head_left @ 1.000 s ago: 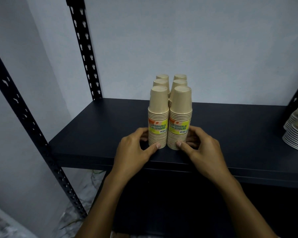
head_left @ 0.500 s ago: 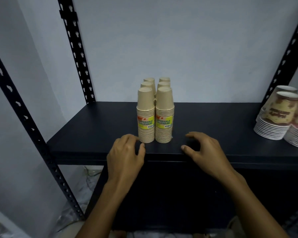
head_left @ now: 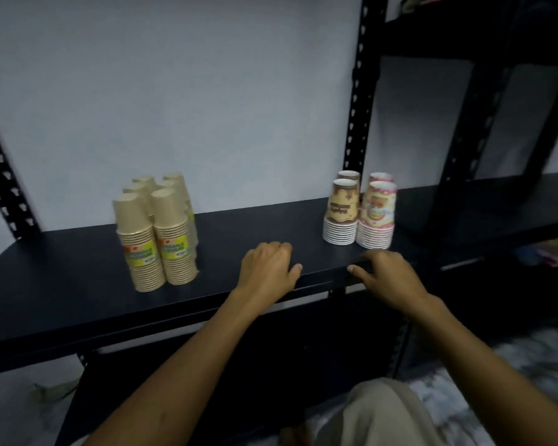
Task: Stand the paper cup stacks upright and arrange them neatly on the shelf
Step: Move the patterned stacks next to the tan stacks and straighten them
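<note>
Several tan paper cup stacks (head_left: 157, 233) with yellow-green labels stand upright in two tight rows on the left of the dark shelf (head_left: 62, 284). To the right stand printed cup stacks, the brown-patterned ones (head_left: 341, 214) beside the pink-patterned ones (head_left: 377, 217). My left hand (head_left: 268, 268) hovers over the shelf's front between the two groups, fingers loosely curled, holding nothing. My right hand (head_left: 384, 273) is at the shelf's front edge just below the printed stacks, fingers also loosely bent and empty.
A perforated black upright (head_left: 356, 101) rises behind the printed stacks, another (head_left: 0, 181) at the far left. A second dark shelving unit (head_left: 503, 204) adjoins on the right. The pale wall backs the shelf. Patterned floor shows below right.
Both hands let go of the tan stacks and moved right along the shelf front. The view swung right, bringing the printed stacks fully into sight.
</note>
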`<state>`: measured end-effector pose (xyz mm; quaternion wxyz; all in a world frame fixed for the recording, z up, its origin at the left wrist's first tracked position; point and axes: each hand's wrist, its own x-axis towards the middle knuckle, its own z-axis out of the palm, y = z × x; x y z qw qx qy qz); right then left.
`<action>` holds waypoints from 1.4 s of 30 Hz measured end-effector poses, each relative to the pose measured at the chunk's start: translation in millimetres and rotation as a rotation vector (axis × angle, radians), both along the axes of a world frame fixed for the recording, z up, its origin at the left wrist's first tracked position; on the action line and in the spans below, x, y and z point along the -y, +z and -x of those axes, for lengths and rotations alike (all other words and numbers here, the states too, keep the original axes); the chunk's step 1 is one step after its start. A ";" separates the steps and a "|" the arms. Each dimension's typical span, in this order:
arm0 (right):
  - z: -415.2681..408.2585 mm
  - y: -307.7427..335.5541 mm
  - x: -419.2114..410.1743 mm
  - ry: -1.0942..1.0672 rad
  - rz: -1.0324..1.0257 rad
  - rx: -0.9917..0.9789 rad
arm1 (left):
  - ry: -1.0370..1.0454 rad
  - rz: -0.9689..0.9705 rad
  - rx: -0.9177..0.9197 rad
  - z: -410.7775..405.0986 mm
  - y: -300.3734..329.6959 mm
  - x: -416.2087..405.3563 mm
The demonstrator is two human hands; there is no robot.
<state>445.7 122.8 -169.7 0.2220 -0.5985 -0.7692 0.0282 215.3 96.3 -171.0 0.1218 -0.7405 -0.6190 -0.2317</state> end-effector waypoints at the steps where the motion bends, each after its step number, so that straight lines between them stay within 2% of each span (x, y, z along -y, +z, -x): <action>1: -9.8 2.1 -3.9 -0.038 0.002 0.003 | -0.010 0.025 -0.002 -10.8 3.8 -11.0; 5: -37.2 11.6 -18.7 -0.106 -0.011 -0.056 | -0.007 0.162 0.033 -44.6 19.0 -49.3; 12: -43.9 26.0 -52.7 -0.136 0.079 -0.392 | 0.100 0.378 0.260 -67.3 26.3 -88.8; 15: -42.8 23.8 -63.0 -0.122 0.105 -0.507 | 0.069 0.388 0.472 -72.3 25.7 -100.2; 18: -42.0 22.2 -69.6 -0.093 0.085 -0.596 | -0.069 0.389 0.744 -78.4 25.1 -109.1; 20: -42.0 19.6 -73.8 -0.086 0.069 -0.614 | -0.119 0.366 0.827 -80.1 22.0 -113.6; 25: -41.9 12.6 -78.9 -0.099 0.022 -0.621 | -0.094 0.292 0.907 -73.1 12.8 -116.6; 32: -2.5 12.6 -83.6 0.057 -0.006 -0.638 | -0.014 0.215 0.903 -44.0 11.5 -103.0; 42: 94.3 3.6 -106.7 0.225 0.147 -0.683 | 0.278 0.049 0.995 37.4 6.2 -74.0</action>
